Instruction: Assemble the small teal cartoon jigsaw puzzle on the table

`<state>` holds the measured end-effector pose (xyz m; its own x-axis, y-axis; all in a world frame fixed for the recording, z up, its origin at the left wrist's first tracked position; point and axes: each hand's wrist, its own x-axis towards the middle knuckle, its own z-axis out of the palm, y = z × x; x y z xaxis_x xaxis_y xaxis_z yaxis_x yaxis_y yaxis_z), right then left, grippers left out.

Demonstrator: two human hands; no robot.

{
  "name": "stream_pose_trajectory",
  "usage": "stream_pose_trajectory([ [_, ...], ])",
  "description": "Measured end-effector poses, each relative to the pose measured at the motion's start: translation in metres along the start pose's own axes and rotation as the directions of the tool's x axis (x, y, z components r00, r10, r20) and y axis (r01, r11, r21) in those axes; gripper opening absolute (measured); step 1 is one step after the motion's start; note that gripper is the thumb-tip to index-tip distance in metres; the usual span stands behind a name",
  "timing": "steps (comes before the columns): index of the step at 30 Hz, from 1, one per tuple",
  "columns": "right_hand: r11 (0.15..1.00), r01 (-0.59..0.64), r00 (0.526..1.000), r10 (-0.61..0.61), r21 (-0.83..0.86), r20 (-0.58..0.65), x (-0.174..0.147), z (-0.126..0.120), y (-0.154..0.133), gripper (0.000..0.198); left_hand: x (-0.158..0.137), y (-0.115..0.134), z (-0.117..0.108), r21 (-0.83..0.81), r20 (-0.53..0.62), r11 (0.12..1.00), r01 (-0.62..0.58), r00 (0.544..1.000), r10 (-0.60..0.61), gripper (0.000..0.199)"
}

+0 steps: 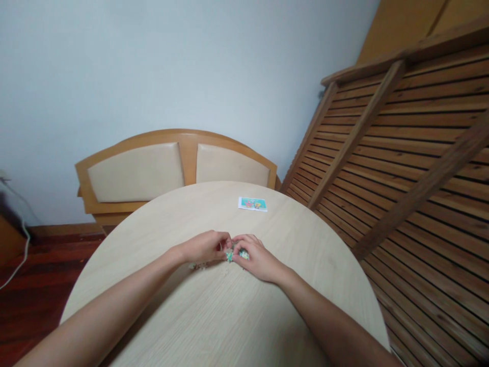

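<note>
Round wood-grain table (pixel 198 323); picture card (pixel 252 204), small pale pieces (pixel 201 265) on top.

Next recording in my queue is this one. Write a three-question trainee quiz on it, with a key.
1. True or false: the small pieces are far from both the left hand and the right hand.
2. On the table, the printed card lies: A) between the hands; B) beyond the hands; C) under the right hand.
3. Fill in: the slatted wooden panel is on the picture's ___ side.

Key: 1 false; 2 B; 3 right.
</note>
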<state>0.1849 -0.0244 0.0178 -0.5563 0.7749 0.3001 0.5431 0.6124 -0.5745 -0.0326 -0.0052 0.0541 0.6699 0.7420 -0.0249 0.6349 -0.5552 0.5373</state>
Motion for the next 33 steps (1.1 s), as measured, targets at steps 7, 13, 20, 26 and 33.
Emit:
stream_pose_trajectory([
  [7, 0.998, 0.001, 1.0, 0.0, 0.058, -0.014, 0.002, -0.001, 0.009, 0.007, 0.0, 0.0, -0.001, 0.256, -0.087, 0.965, -0.054, 0.993, 0.079, 0.009],
  [13, 0.965, -0.061, 0.997, 0.071, 0.254, -0.028, 0.008, -0.004, 0.005, 0.016, 0.001, 0.002, -0.003, 0.455, -0.105, 0.878, -0.146, 0.971, 0.216, 0.014],
  [20, 0.999, -0.045, 0.995, 0.046, -0.02, 0.092, -0.008, -0.031, 0.02, 0.063, -0.011, -0.008, -0.019, 0.385, -0.015, 0.922, 0.043, 0.999, -0.04, 0.03],
  [26, 0.994, -0.056, 0.991, 0.067, -0.096, 0.118, -0.008, -0.038, 0.029, 0.033, -0.026, -0.016, -0.029, 0.271, 0.127, 0.915, 0.298, 0.931, -0.342, 0.071],
  [33, 0.943, -0.259, 0.965, 0.263, 0.209, 0.008, 0.001, -0.036, 0.048, 0.016, -0.018, -0.017, -0.018, 0.146, 0.218, 0.946, 0.289, 0.924, -0.315, 0.037],
])
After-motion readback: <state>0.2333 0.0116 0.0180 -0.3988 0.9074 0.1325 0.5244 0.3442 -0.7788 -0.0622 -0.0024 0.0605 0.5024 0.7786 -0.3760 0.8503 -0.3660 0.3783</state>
